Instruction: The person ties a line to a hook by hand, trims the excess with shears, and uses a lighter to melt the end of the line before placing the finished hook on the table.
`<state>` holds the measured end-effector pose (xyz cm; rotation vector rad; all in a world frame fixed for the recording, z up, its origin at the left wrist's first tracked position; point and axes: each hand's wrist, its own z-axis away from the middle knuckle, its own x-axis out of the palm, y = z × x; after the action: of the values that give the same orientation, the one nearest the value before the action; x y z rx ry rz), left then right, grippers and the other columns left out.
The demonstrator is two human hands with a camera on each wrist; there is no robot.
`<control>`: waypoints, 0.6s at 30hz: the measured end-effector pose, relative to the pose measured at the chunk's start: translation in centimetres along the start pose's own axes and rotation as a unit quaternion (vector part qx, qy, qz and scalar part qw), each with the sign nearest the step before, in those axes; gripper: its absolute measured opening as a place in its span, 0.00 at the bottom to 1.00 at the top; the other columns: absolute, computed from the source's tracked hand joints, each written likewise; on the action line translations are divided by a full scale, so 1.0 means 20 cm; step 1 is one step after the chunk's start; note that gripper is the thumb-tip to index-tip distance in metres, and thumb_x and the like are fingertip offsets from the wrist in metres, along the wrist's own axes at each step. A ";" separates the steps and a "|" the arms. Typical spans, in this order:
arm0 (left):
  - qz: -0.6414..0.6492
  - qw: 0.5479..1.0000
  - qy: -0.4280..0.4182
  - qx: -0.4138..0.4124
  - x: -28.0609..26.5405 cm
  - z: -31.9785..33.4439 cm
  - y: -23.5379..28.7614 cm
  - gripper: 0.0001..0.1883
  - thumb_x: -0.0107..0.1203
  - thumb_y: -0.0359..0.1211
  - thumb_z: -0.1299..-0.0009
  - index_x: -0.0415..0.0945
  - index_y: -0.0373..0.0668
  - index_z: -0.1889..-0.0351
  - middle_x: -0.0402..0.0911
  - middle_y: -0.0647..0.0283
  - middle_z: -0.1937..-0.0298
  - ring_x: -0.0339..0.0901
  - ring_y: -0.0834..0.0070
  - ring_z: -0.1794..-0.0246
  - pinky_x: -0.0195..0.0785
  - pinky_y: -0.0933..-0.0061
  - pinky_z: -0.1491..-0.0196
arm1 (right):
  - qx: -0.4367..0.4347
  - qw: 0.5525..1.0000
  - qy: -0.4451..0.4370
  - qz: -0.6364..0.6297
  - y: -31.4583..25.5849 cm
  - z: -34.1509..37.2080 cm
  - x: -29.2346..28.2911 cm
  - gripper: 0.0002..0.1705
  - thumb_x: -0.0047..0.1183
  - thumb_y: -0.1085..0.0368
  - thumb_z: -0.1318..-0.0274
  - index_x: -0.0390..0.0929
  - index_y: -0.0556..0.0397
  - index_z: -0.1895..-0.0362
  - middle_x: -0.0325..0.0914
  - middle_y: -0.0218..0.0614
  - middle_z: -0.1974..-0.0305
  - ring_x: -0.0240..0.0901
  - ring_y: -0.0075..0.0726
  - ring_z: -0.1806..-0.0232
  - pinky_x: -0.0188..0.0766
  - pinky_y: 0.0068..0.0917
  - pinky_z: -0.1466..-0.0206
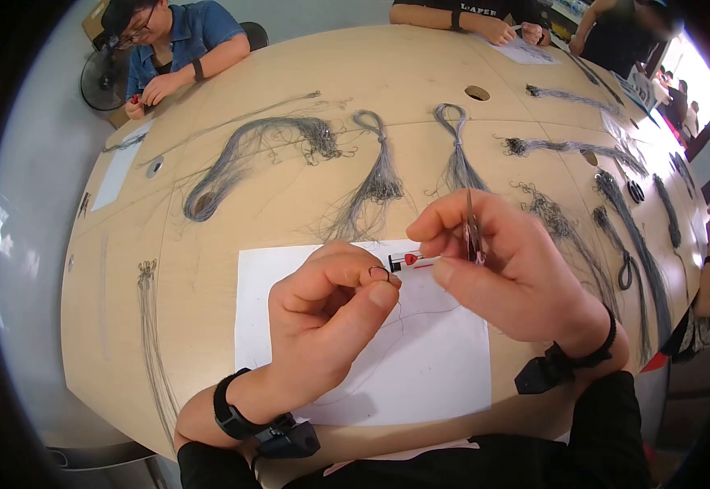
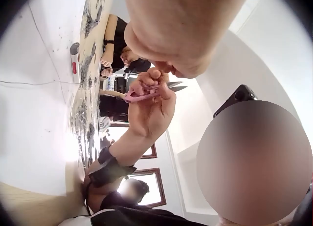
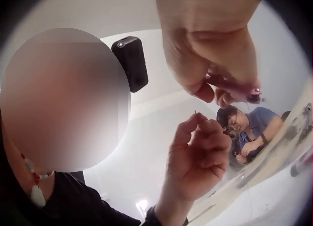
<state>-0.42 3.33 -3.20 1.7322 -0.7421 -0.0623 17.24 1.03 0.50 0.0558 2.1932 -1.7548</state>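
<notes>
In the head view my left hand (image 1: 314,314) pinches a small dark fish hook (image 1: 379,272) between thumb and forefinger, and a thin line (image 1: 401,314) trails from it. Beside it, my right hand (image 1: 509,273) holds small scissors (image 1: 473,232), blades pointing up and away. The left wrist view shows their pink handles (image 2: 139,95) around the fingers. Both hands are raised over a white sheet of paper (image 1: 444,367). Behind the fingertips lies a small white tool with black and red parts (image 1: 408,261), partly hidden by the right thumb.
Bundles of grey line with hooks (image 1: 269,134) spread across the table (image 1: 290,73), with looped bundles (image 1: 383,167) beyond the paper. More bundles (image 1: 632,236) and black scissors (image 1: 635,191) lie at the right. A person in a blue shirt (image 1: 200,37) works at the far left.
</notes>
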 end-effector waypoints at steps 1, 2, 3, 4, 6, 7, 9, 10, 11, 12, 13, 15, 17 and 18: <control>0.010 1.000 0.000 -0.005 0.00 0.00 0.00 0.04 0.48 0.19 0.43 0.70 0.35 0.71 0.71 0.63 0.69 0.66 0.82 0.71 0.59 0.84 0.69 | 0.004 0.999 0.016 -0.033 0.01 0.00 0.01 0.10 0.44 0.68 0.50 0.67 0.60 0.63 0.65 0.28 0.77 0.58 0.17 0.77 0.58 0.15 0.74; 0.021 1.000 0.000 -0.010 0.01 0.01 0.00 0.04 0.48 0.19 0.43 0.70 0.35 0.70 0.71 0.63 0.68 0.66 0.82 0.70 0.59 0.83 0.69 | 0.006 0.999 0.014 -0.033 0.00 0.00 0.01 0.10 0.44 0.68 0.50 0.67 0.60 0.63 0.65 0.28 0.77 0.58 0.17 0.77 0.58 0.15 0.74; 0.021 1.000 0.000 -0.010 0.00 0.01 0.00 0.04 0.48 0.19 0.43 0.70 0.35 0.70 0.71 0.63 0.68 0.66 0.82 0.70 0.59 0.83 0.69 | 0.036 0.998 -0.004 -0.047 -0.02 0.00 0.00 0.10 0.44 0.68 0.50 0.68 0.60 0.63 0.65 0.28 0.77 0.57 0.16 0.78 0.58 0.14 0.74; 0.022 1.000 -0.001 -0.012 0.00 0.01 0.01 0.04 0.48 0.19 0.42 0.70 0.35 0.70 0.71 0.63 0.68 0.66 0.82 0.71 0.59 0.83 0.68 | 0.065 0.996 -0.022 -0.061 -0.03 0.00 -0.01 0.10 0.44 0.67 0.49 0.69 0.60 0.63 0.65 0.27 0.77 0.57 0.16 0.78 0.58 0.13 0.74; 0.024 1.000 -0.002 -0.014 0.00 0.01 0.00 0.04 0.48 0.20 0.42 0.70 0.35 0.70 0.71 0.63 0.68 0.66 0.83 0.71 0.59 0.83 0.68 | 0.059 0.997 -0.014 -0.048 -0.04 0.00 0.00 0.10 0.43 0.70 0.50 0.69 0.61 0.62 0.67 0.29 0.74 0.59 0.15 0.75 0.58 0.13 0.71; 0.019 1.000 -0.006 -0.014 0.00 0.01 0.00 0.04 0.48 0.20 0.42 0.70 0.35 0.70 0.70 0.64 0.68 0.66 0.83 0.71 0.59 0.84 0.69 | 0.054 0.998 -0.007 -0.036 -0.04 0.01 0.00 0.10 0.43 0.73 0.51 0.70 0.61 0.62 0.70 0.30 0.70 0.60 0.15 0.71 0.59 0.13 0.68; 0.015 1.000 -0.011 -0.016 0.01 0.01 -0.02 0.04 0.48 0.20 0.42 0.70 0.35 0.70 0.70 0.64 0.68 0.65 0.84 0.71 0.59 0.84 0.69 | 0.016 1.000 -0.002 -0.027 -0.03 0.02 0.02 0.10 0.44 0.74 0.52 0.70 0.60 0.63 0.70 0.30 0.72 0.61 0.15 0.73 0.59 0.14 0.69; 0.009 1.000 -0.010 -0.022 0.02 0.01 -0.02 0.04 0.49 0.20 0.43 0.70 0.35 0.70 0.70 0.65 0.69 0.65 0.84 0.71 0.58 0.85 0.70 | -0.023 1.000 0.002 -0.019 -0.03 0.02 0.02 0.09 0.45 0.74 0.53 0.71 0.59 0.64 0.70 0.30 0.73 0.61 0.16 0.75 0.59 0.14 0.71; 0.002 1.000 -0.010 -0.029 0.02 0.02 -0.03 0.04 0.49 0.19 0.43 0.70 0.35 0.71 0.70 0.65 0.69 0.65 0.85 0.72 0.57 0.85 0.71 | -0.021 1.000 0.003 -0.021 -0.01 0.02 0.03 0.09 0.45 0.74 0.53 0.71 0.59 0.64 0.70 0.30 0.73 0.61 0.16 0.75 0.59 0.14 0.71; 0.001 0.999 -0.010 -0.032 0.01 0.02 -0.04 0.04 0.49 0.19 0.43 0.70 0.35 0.71 0.70 0.65 0.69 0.65 0.85 0.72 0.57 0.85 0.71 | -0.056 0.998 -0.004 0.003 0.01 0.02 0.03 0.09 0.48 0.72 0.56 0.71 0.59 0.66 0.69 0.30 0.75 0.63 0.18 0.77 0.60 0.15 0.73; -0.014 0.999 -0.016 -0.031 0.01 0.02 -0.04 0.04 0.49 0.19 0.43 0.70 0.35 0.71 0.70 0.65 0.69 0.65 0.85 0.72 0.57 0.86 0.71 | -0.092 0.995 -0.011 0.028 0.02 0.01 0.03 0.09 0.52 0.70 0.58 0.70 0.58 0.68 0.68 0.31 0.77 0.64 0.21 0.79 0.62 0.17 0.76; -0.029 0.999 -0.021 -0.033 0.01 0.02 -0.04 0.04 0.49 0.19 0.43 0.70 0.35 0.72 0.70 0.66 0.70 0.65 0.86 0.72 0.57 0.86 0.71 | -0.107 0.992 -0.009 0.069 0.02 0.01 0.03 0.11 0.53 0.71 0.62 0.68 0.57 0.70 0.67 0.33 0.77 0.64 0.27 0.79 0.62 0.20 0.76; -0.027 0.999 -0.027 -0.027 0.02 0.02 -0.03 0.03 0.49 0.19 0.43 0.70 0.35 0.72 0.70 0.66 0.70 0.64 0.86 0.73 0.56 0.86 0.71 | -0.123 0.986 -0.009 0.113 0.03 0.00 0.04 0.13 0.55 0.72 0.66 0.67 0.56 0.72 0.67 0.35 0.77 0.65 0.33 0.78 0.62 0.22 0.75; -0.023 0.999 -0.029 -0.027 0.02 0.02 -0.04 0.03 0.49 0.19 0.43 0.70 0.35 0.72 0.70 0.66 0.70 0.64 0.86 0.73 0.56 0.86 0.71 | -0.172 0.976 0.007 0.136 0.05 -0.01 0.05 0.09 0.53 0.70 0.62 0.67 0.55 0.73 0.66 0.33 0.78 0.63 0.29 0.80 0.60 0.20 0.77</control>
<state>0.05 2.95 -3.84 1.7030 -0.7357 -0.1632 16.41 1.26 -0.75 0.2719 2.3383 -1.2177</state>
